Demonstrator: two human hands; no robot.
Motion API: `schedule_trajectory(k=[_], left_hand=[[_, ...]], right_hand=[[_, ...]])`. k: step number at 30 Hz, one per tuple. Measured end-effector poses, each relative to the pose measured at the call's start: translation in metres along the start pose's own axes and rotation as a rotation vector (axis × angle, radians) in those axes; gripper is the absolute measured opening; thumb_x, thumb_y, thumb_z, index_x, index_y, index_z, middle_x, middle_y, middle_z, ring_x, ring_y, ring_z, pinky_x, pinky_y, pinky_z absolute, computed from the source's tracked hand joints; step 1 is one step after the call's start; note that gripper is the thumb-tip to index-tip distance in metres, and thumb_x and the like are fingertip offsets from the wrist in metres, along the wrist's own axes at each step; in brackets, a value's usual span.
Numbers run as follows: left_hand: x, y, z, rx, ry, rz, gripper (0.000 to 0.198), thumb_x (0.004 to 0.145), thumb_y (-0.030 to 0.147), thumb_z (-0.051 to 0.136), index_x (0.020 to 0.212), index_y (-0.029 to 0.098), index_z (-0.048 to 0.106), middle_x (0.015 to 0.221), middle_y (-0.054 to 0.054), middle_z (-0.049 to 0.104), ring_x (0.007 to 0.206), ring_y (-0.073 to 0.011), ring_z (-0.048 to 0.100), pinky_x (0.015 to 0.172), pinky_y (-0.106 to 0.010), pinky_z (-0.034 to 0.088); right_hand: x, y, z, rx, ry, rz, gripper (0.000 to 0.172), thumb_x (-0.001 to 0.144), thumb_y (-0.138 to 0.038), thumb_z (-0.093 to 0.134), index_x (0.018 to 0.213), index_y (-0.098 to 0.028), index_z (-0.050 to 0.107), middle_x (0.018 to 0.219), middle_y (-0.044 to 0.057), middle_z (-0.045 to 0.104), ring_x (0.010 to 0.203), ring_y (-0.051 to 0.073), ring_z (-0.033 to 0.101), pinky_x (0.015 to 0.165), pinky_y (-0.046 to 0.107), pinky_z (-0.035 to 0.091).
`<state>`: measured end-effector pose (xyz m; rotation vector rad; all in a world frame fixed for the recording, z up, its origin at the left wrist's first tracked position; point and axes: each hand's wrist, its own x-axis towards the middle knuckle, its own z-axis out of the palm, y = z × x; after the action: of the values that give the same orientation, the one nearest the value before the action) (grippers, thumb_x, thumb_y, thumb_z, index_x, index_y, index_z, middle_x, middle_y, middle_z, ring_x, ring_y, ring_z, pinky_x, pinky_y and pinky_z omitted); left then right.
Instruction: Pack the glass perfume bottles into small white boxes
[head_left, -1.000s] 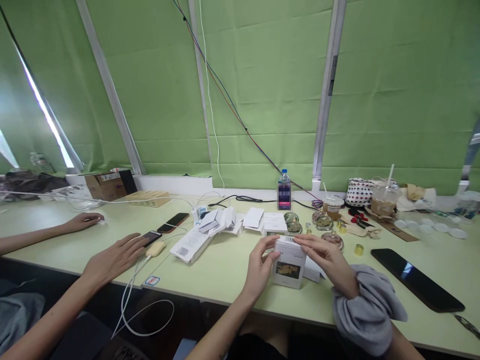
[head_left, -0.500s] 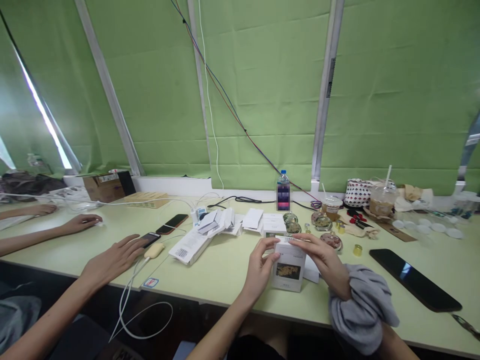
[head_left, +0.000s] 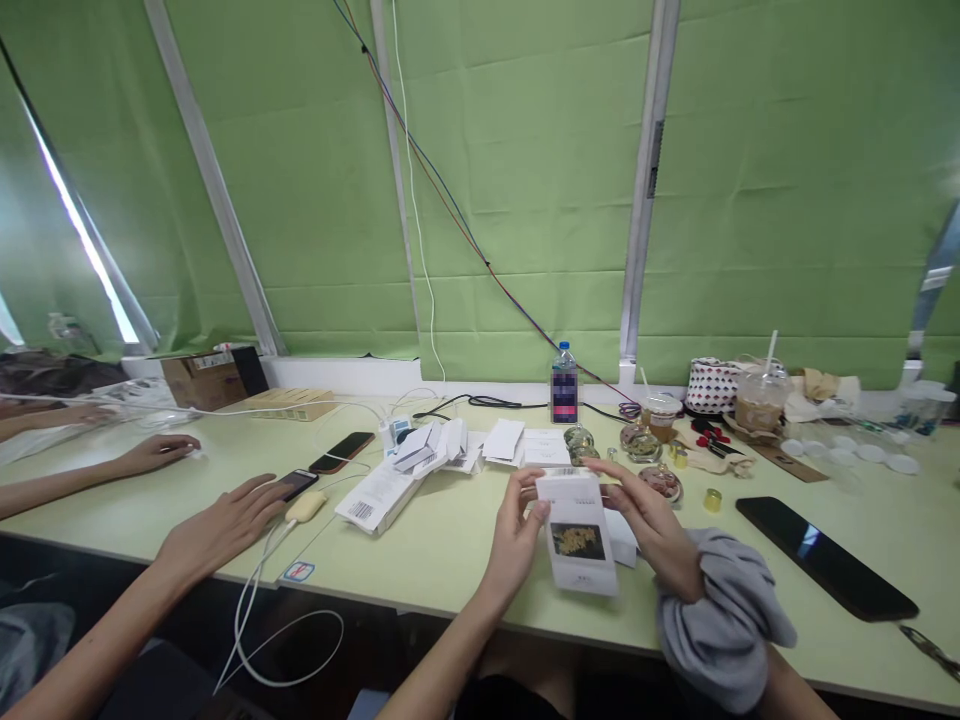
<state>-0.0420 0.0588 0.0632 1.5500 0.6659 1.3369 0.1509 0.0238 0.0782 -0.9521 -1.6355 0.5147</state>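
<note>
A small white cardboard box (head_left: 579, 575), with a dark picture of something golden on its front, is tilted between my hands near the table's front edge. My left hand (head_left: 516, 535) pinches its upper left side, thumb on the front. At the upper right side, my right hand (head_left: 652, 515) grips it with fingers over and behind the top; part of those fingers is hidden. Just behind the box, a white carton piece (head_left: 621, 540) lies on the table. Beyond it sit several glass jars (head_left: 640, 440) and a white box (head_left: 546, 448).
Flattened white cartons (head_left: 382, 495) are heaped left of centre. A bottle (head_left: 565, 385) and iced drinks (head_left: 761, 395) stand at the back. A black phone (head_left: 825, 555) lies right. Another person's hand (head_left: 221, 515) rests on a phone at left, near a white cable (head_left: 247, 600).
The box has tipped, its lower end swinging out to the right and its top shifting left. My right fingers have moved from across its top to its right side.
</note>
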Motion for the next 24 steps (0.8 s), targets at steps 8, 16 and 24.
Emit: schedule_trajectory(k=[8, 16, 24], left_hand=[[0.001, 0.016, -0.005, -0.334, -0.056, -0.275, 0.025, 0.085, 0.043, 0.058, 0.105, 0.03, 0.061, 0.105, -0.004, 0.07, 0.09, -0.0265, 0.066, 0.067, -0.035, 0.054], [0.007, 0.015, -0.023, 0.123, -0.222, -0.338, 0.047, 0.084, 0.059, 0.047, 0.081, 0.019, 0.071, 0.064, -0.006, 0.067, 0.056, -0.0182, 0.06, 0.049, -0.029, 0.048], [0.013, 0.021, -0.022, 0.575, 0.015, -0.089, 0.033, 0.085, 0.046, 0.052, 0.064, 0.024, 0.066, 0.068, 0.001, 0.068, 0.07, -0.0202, 0.063, 0.07, -0.035, 0.052]], right_hand=[[-0.002, 0.004, -0.003, -0.231, -0.055, -0.199, 0.045, 0.09, -0.032, 0.047, 0.136, -0.031, 0.045, 0.143, 0.008, 0.039, 0.12, 0.026, 0.051, 0.094, 0.037, 0.047], [-0.001, 0.002, -0.002, -0.326, -0.111, -0.08, 0.022, 0.084, -0.038, 0.058, 0.099, -0.022, 0.061, 0.089, 0.006, 0.065, 0.066, 0.018, 0.059, 0.057, 0.027, 0.05], [0.0, 0.028, 0.014, -0.206, -0.341, 0.308, 0.027, 0.077, -0.04, 0.061, 0.093, -0.019, 0.056, 0.061, 0.001, 0.063, 0.05, 0.021, 0.062, 0.049, 0.03, 0.046]])
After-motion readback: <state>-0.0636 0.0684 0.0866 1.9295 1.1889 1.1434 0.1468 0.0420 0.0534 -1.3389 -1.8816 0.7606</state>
